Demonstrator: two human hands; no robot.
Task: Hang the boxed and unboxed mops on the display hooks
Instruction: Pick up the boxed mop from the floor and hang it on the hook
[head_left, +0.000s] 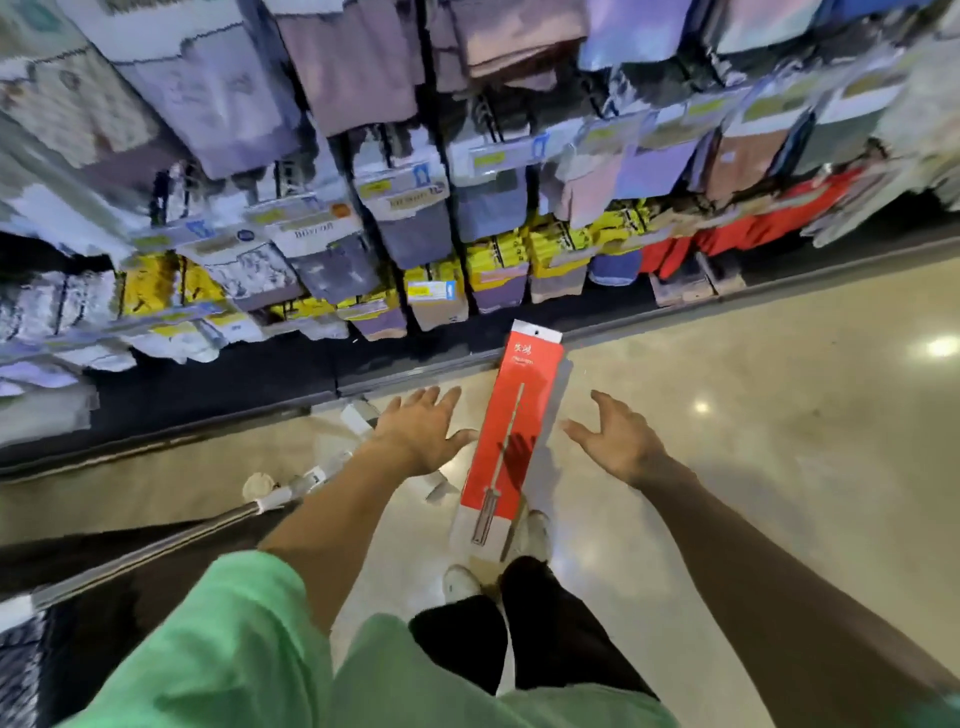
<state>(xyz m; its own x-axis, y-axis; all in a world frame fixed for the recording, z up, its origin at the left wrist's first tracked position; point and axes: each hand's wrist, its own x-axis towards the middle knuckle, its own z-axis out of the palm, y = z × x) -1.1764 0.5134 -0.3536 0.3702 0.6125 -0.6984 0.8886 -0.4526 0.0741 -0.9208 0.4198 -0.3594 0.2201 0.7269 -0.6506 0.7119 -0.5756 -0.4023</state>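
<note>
A long red and white boxed mop (511, 441) stands nearly upright on the floor in front of my feet, its hang tab at the top. My left hand (418, 434) is spread open just left of the box, its thumb close to the box's edge. My right hand (618, 441) is open on the right side, a short gap away from the box. Neither hand grips it. To the lower left a long dark mop handle (171, 540) with white fittings lies slanted above the floor.
Display shelving (363, 234) packed with hanging cloths and packaged goods fills the upper half. Its dark base ledge (260, 384) runs across the frame. The glossy beige floor (753, 415) spreads to the right. Some white plastic pieces (358, 415) lie near the ledge.
</note>
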